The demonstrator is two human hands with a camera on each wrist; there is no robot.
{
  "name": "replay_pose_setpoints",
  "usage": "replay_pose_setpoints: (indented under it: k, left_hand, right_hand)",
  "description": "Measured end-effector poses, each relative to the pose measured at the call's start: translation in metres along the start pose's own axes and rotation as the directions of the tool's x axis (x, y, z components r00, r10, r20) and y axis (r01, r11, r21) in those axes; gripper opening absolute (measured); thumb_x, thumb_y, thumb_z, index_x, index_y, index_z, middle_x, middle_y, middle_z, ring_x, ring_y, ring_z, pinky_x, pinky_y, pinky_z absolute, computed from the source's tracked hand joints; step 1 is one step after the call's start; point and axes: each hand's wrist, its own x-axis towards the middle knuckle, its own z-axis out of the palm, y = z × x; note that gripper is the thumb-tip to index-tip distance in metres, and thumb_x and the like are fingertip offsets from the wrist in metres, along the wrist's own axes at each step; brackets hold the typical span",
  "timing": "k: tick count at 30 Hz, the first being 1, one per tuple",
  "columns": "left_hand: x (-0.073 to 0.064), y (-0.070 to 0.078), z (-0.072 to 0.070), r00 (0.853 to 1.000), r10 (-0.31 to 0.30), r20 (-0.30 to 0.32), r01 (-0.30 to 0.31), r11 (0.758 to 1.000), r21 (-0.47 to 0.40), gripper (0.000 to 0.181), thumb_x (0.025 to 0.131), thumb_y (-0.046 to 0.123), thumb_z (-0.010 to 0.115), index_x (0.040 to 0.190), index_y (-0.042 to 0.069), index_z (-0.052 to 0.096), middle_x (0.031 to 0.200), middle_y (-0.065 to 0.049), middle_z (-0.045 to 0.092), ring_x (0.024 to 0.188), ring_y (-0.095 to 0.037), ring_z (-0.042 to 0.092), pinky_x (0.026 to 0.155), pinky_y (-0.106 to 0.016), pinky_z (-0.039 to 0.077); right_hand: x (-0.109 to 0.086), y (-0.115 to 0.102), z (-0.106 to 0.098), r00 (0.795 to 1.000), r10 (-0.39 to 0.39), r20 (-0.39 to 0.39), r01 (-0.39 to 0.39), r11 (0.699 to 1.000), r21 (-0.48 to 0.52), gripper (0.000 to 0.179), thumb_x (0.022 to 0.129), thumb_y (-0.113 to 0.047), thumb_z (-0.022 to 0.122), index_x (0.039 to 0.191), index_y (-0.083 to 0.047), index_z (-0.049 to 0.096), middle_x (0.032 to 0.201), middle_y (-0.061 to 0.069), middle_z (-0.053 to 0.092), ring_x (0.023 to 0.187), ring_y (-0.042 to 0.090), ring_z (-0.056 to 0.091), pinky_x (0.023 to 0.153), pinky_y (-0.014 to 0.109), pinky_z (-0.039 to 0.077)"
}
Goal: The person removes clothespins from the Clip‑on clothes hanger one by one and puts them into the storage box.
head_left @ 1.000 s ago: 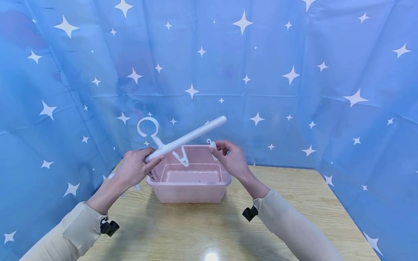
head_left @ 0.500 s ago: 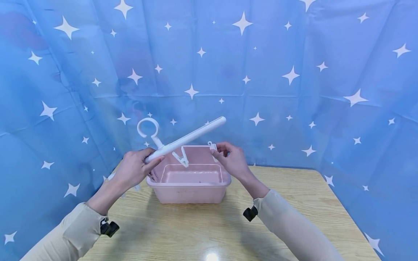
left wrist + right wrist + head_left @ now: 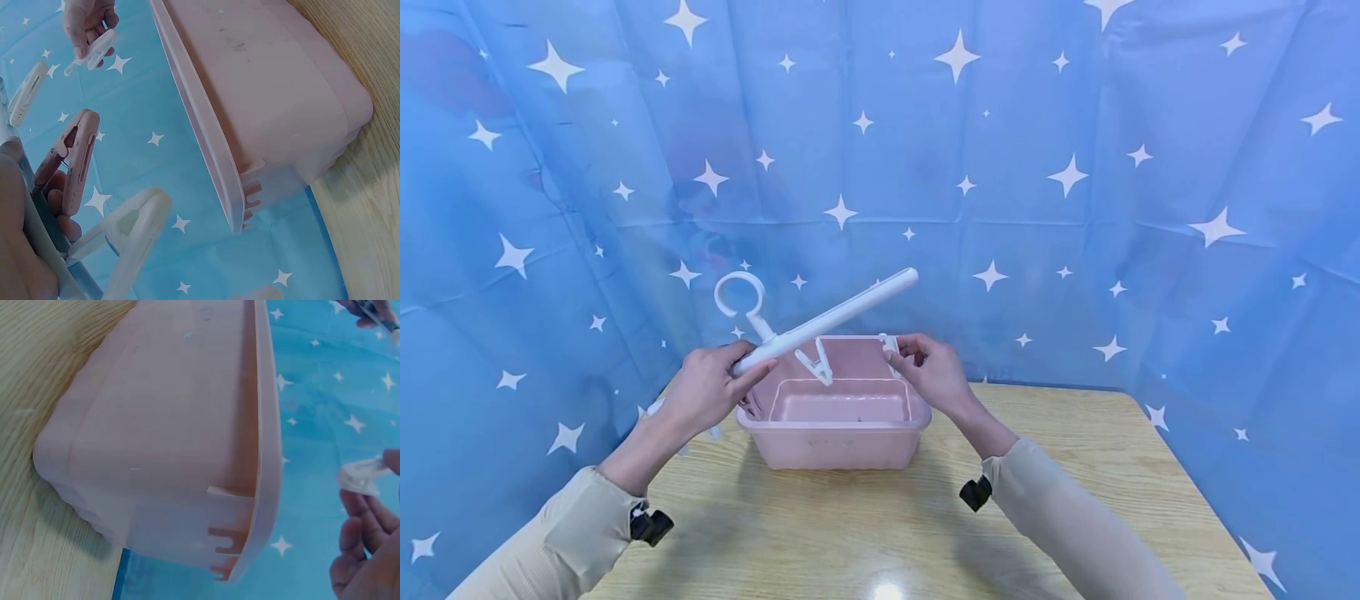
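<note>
My left hand (image 3: 703, 387) grips a white clip hanger (image 3: 831, 317) near its lower end, the bar slanting up to the right. An open ring hook (image 3: 741, 293) rises from the bar. Under it hangs a white clip (image 3: 816, 362). In the left wrist view a pink clip (image 3: 72, 162) hangs beside my fingers, with one white clip (image 3: 131, 240) nearer and another (image 3: 28, 94) farther along. My right hand (image 3: 932, 371) pinches a loose white clip (image 3: 890, 346) between thumb and fingers, over the right side of the pink basin (image 3: 835, 446); it also shows in the right wrist view (image 3: 362, 475).
The basin stands on a wood-grain table (image 3: 1045, 483), below and between both hands. Slots cut its end wall (image 3: 228, 540). A blue curtain with white stars (image 3: 1000, 125) encloses the table at the back and sides.
My right hand has lowered slightly with the loose clip, and the clip's small hook has tipped over. My left hand and the hanger have stayed nearly still.
</note>
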Motion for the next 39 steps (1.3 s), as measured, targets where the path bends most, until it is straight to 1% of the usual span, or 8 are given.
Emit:
replay_pose_setpoints:
  k: [8,17,25,32,36,39]
  left_hand:
    - [0.0007,0.0019,0.0005,1.000,0.000,0.004,0.000,1.000,0.000,0.023,0.096,0.037,0.066,0.091,0.015,0.069,0.062,0.006,0.055,0.059,-0.013,0.051,0.059,-0.031,0.041]
    - [0.0011,0.0032,0.0004,1.000,-0.015,0.016,0.015,1.000,-0.011,0.024,0.097,0.038,0.065,0.093,0.015,0.069,0.063,0.005,0.055,0.059,-0.013,0.050,0.058,-0.030,0.040]
    - [0.0010,0.0035,0.0007,1.000,-0.002,0.012,0.002,1.000,-0.010,0.023,0.096,0.037,0.066,0.092,0.014,0.068,0.062,0.005,0.054,0.058,-0.013,0.050,0.057,-0.029,0.040]
    - [0.0011,0.0026,0.0014,1.000,-0.001,0.012,0.001,1.000,-0.011,0.023,0.096,0.037,0.066,0.092,0.014,0.068,0.062,0.005,0.053,0.059,-0.013,0.050,0.057,-0.029,0.039]
    - [0.0011,0.0017,0.0015,1.000,0.005,0.004,-0.005,1.000,-0.013,0.022,0.096,0.036,0.067,0.092,0.014,0.068,0.062,0.005,0.054,0.058,-0.013,0.050,0.057,-0.030,0.040]
    - [0.0012,0.0011,0.0017,1.000,0.007,-0.002,-0.007,1.000,-0.014,0.022,0.096,0.035,0.067,0.092,0.013,0.068,0.062,0.005,0.054,0.058,-0.013,0.050,0.057,-0.030,0.040]
  right_hand:
    - [0.0001,0.0056,0.0002,0.999,0.026,0.024,-0.025,1.000,-0.011,0.040,0.093,-0.045,0.068,0.120,-0.015,0.068,0.094,0.002,0.068,0.079,0.021,0.054,0.069,0.032,0.045]
    - [-0.0004,0.0064,0.0012,0.999,0.015,0.035,-0.014,1.000,-0.023,0.038,0.093,-0.043,0.069,0.120,-0.015,0.069,0.093,0.001,0.069,0.078,0.019,0.055,0.067,0.031,0.045]
    - [-0.0006,0.0064,0.0020,0.999,0.013,0.047,-0.011,0.999,-0.031,0.038,0.093,-0.041,0.069,0.121,-0.015,0.069,0.098,0.001,0.073,0.080,0.018,0.056,0.070,0.030,0.046]
    - [0.0004,0.0088,0.0025,0.999,0.012,0.050,-0.009,0.999,-0.044,0.037,0.094,-0.041,0.068,0.120,-0.015,0.069,0.097,0.001,0.073,0.080,0.018,0.056,0.072,0.030,0.045]
    - [0.0006,0.0099,0.0024,0.998,0.015,0.057,-0.012,0.999,-0.046,0.038,0.094,-0.043,0.067,0.121,-0.016,0.069,0.100,0.000,0.073,0.082,0.018,0.057,0.072,0.031,0.046]
    - [0.0005,0.0108,0.0026,0.999,0.003,0.051,0.000,0.999,-0.048,0.038,0.094,-0.041,0.067,0.123,-0.016,0.069,0.102,0.000,0.073,0.082,0.018,0.057,0.072,0.032,0.046]
